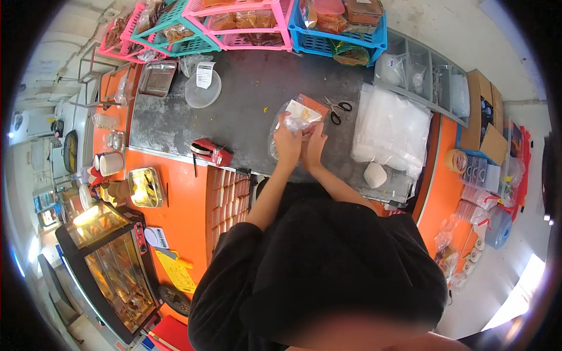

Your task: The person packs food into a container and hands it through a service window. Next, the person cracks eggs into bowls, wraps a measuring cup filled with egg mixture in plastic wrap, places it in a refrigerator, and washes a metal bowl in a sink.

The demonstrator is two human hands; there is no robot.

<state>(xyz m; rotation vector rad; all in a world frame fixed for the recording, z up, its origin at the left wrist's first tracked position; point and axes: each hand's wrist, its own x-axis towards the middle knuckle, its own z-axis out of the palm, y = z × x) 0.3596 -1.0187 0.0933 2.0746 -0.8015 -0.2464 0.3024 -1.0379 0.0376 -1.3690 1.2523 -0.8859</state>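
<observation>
**Over the dark worktop, two bare hands gripped a clear plastic bag**

Near the middle of the dark worktop [240,111], toward its front edge, I saw the left hand [287,140] and the right hand [314,143] side by side at the clear plastic bag [297,124]. The fingers of both hands were bent and grasping its bunched film; exactly how each fingertip lay I could not tell. Just beyond them, a white-and-yellow printed piece [303,111] and an orange piece [315,104] overlapped; whether these were inside the bag or under it, I could not make out.

Just to the right lay black-handled scissors [334,107], spread apart. Farther right, a stack of clear bags [392,128] covered the surface, with a white rounded item [374,175] by its near edge.

Across on the far left stood a translucent tub [204,98], a white paper slip [204,75] at its rim, and beyond it a metal tray [157,79]. Nearer on the left, a red item [212,151] sat at the worktop's edge.

Along the far side stood loaded baskets: a pink basket [286,29] left of a blue basket [300,38].
</observation>
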